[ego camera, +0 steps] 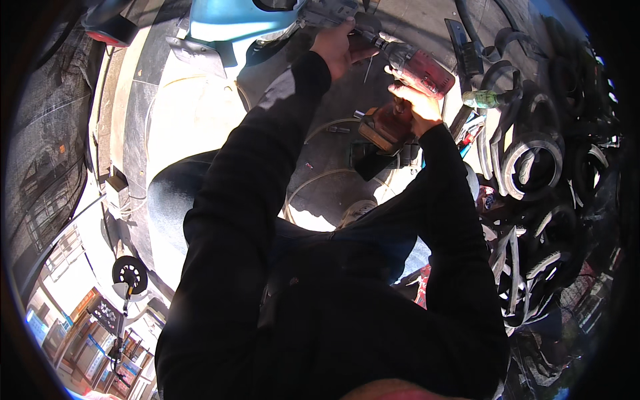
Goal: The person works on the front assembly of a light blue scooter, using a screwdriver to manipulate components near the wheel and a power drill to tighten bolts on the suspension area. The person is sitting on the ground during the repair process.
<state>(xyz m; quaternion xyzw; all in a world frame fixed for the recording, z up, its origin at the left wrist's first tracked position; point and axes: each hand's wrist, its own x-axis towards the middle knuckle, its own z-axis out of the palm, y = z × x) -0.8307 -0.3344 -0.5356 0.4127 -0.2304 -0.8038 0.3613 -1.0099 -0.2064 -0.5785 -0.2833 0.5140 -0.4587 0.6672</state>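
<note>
A red cordless impact wrench (422, 70) points up and to the left, its handle wrapped by my right hand (420, 107). At its nose, a socket (377, 41) reaches toward a dark grey part (330, 12) beneath a light-blue body panel (240, 20). My left hand (337, 50) is at that grey part with its fingers spread, one fingertip against the part and others beside the socket. Whether it grips anything is hidden. The fastener at the socket's tip cannot be made out.
A loose metal socket (339, 129) lies on the floor near a thin pale hose (320, 175). Worn tyres (532, 170) are heaped at the right, with a green bottle (482, 98) beside them. A grey flap (197, 54) sticks out below the blue panel. A scooter wheel (130, 275) shows lower left.
</note>
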